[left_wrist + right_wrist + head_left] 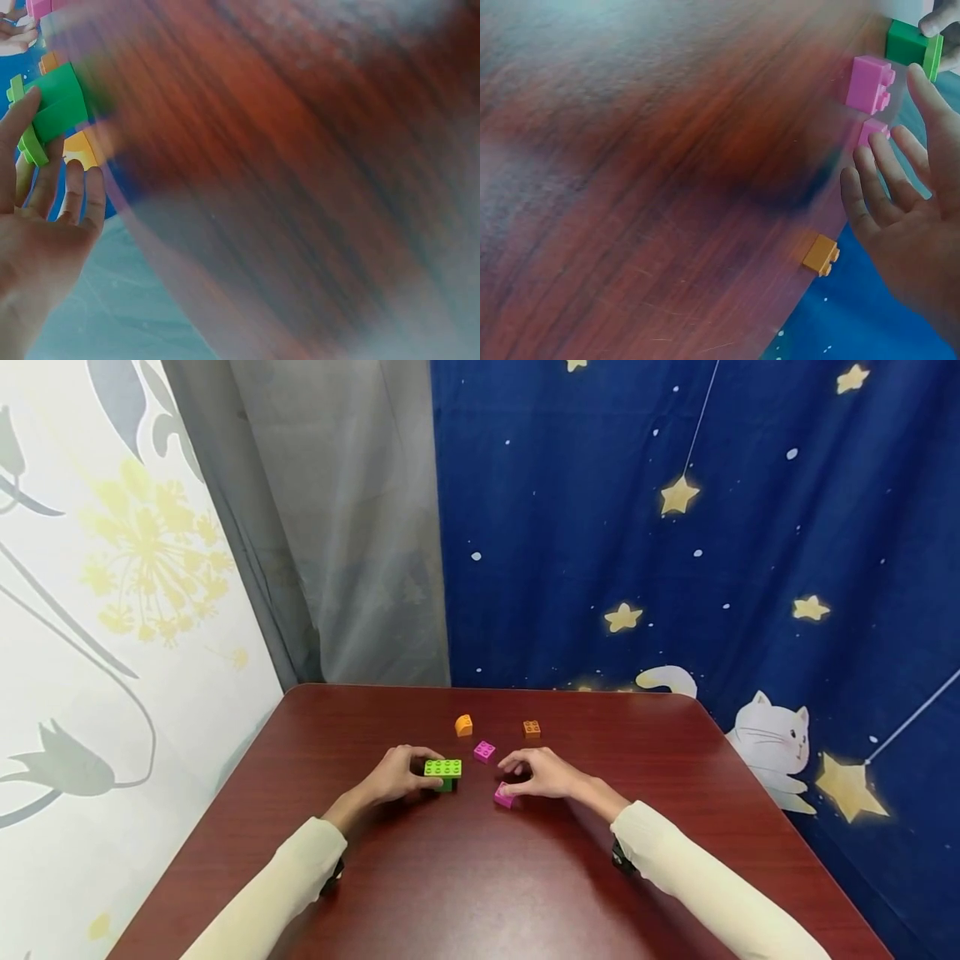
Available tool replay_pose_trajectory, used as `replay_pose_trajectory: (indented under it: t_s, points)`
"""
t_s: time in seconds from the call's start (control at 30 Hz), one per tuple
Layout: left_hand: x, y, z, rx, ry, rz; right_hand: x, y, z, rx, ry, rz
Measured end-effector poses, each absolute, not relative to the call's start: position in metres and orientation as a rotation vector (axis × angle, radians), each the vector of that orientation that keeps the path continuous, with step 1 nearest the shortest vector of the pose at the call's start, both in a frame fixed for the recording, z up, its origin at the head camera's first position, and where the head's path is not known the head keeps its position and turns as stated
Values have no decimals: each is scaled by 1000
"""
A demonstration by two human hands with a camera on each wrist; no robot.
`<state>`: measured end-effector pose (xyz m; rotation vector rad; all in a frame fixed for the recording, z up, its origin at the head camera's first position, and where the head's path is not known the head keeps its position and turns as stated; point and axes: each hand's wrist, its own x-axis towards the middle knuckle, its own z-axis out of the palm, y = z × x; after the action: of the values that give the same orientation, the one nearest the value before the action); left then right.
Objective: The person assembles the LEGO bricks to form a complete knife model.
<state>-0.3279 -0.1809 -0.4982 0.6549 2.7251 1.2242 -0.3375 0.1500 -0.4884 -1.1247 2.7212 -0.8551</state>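
Observation:
My left hand (pixel 395 774) pinches a stack of toy building bricks between thumb and fingers. A light green studded plate (pixel 443 767) forms its top, with a darker green brick (pixel 61 103) beneath. To the right, my right hand (pixel 546 774) reaches over the near pink brick (pixel 505 795), its thumb tip overlapping that brick in the head view. The right wrist view shows this hand's fingers (pixel 879 176) spread and relaxed, with nothing between them. Farther back, between the hands, lies a second pink brick (pixel 484 751).
Behind the hands, a yellow-orange brick with a curved side (pixel 463 726) and an orange-brown square brick (pixel 532 729) lie on the dark red wooden table (pixel 480 877). Past its far edge hang a grey curtain (pixel 360 527) and a blue starry one (pixel 555 527).

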Motion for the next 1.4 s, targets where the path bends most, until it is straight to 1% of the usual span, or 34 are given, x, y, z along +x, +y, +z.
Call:
replay_pose_trajectory:
  t_s: [0.37,0.9,1.4]
  points:
    - [-330,-181,-498,587,2742,1209,-333,156,-495,-1129,2707,-802]
    - [-332,-181,-500,568,2730,1232,-327,153,-507,-1132,2764,-835]
    - [-333,-184,-502,602,2724,1250,-330,150,-509,-1165,2810,-858]
